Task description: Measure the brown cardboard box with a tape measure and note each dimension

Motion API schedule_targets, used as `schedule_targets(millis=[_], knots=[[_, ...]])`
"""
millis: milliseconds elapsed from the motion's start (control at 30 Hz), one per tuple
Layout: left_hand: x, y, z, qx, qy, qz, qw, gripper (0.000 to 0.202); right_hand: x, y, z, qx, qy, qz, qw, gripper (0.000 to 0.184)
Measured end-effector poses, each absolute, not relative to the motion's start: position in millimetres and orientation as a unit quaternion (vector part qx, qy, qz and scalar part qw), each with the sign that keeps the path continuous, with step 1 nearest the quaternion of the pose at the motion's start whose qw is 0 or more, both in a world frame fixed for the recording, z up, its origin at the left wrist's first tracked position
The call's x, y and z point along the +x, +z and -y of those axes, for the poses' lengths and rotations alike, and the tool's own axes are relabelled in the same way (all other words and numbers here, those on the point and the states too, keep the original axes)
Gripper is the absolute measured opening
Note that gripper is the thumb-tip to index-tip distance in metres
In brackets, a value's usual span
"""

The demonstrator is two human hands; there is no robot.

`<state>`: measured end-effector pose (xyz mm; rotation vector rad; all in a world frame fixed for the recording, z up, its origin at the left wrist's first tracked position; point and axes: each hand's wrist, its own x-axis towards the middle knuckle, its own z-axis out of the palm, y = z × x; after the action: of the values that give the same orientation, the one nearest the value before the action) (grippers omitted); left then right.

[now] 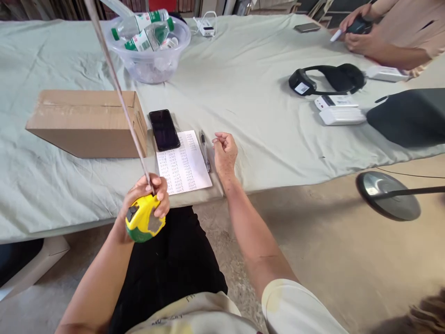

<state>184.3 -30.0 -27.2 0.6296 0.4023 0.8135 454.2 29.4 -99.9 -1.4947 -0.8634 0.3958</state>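
My left hand [148, 195] is wrapped around a yellow and green tape measure [143, 219] in front of the table edge. Its blade [120, 95] is drawn out and slants upward past the cardboard box [90, 123], leaving the top of the view. Loosely curled, with nothing visible in it, my right hand [225, 153] is over the cloth just right of a pen [205, 150]. The pen lies along the right side of a sheet of paper [193, 162] with columns of handwriting. A black phone [164, 130] covers the sheet's upper left corner.
A clear plastic basin [153, 60] of bottles stands behind the box on the cloth-covered table [250, 106]. To the right are a black headset [327, 79], white devices [340, 113] and a black bag [410, 116]. Another person's hands [363, 37] hold a dark object.
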Motion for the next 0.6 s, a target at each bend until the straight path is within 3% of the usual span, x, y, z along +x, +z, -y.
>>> schedule_targets(millis=[267, 400, 500, 600], knots=[[95, -30, 42, 0.331, 0.499, -0.305, 0.740, 0.013, 455, -92, -33, -0.587, 0.126, 0.382, 0.703, 0.015], [72, -36, 32, 0.300, 0.578, -0.305, 0.695, 0.018, 445, -66, -39, -0.553, 0.152, 0.448, 0.685, 0.019], [67, -40, 27, 0.266, 0.602, -0.306, 0.688, 0.020, 421, -44, -53, -0.516, 0.224, 0.549, 0.619, 0.046], [68, -42, 29, 0.271, 0.588, -0.313, 0.695, 0.021, 385, -28, -75, -0.469, 0.262, 0.654, 0.533, 0.093]])
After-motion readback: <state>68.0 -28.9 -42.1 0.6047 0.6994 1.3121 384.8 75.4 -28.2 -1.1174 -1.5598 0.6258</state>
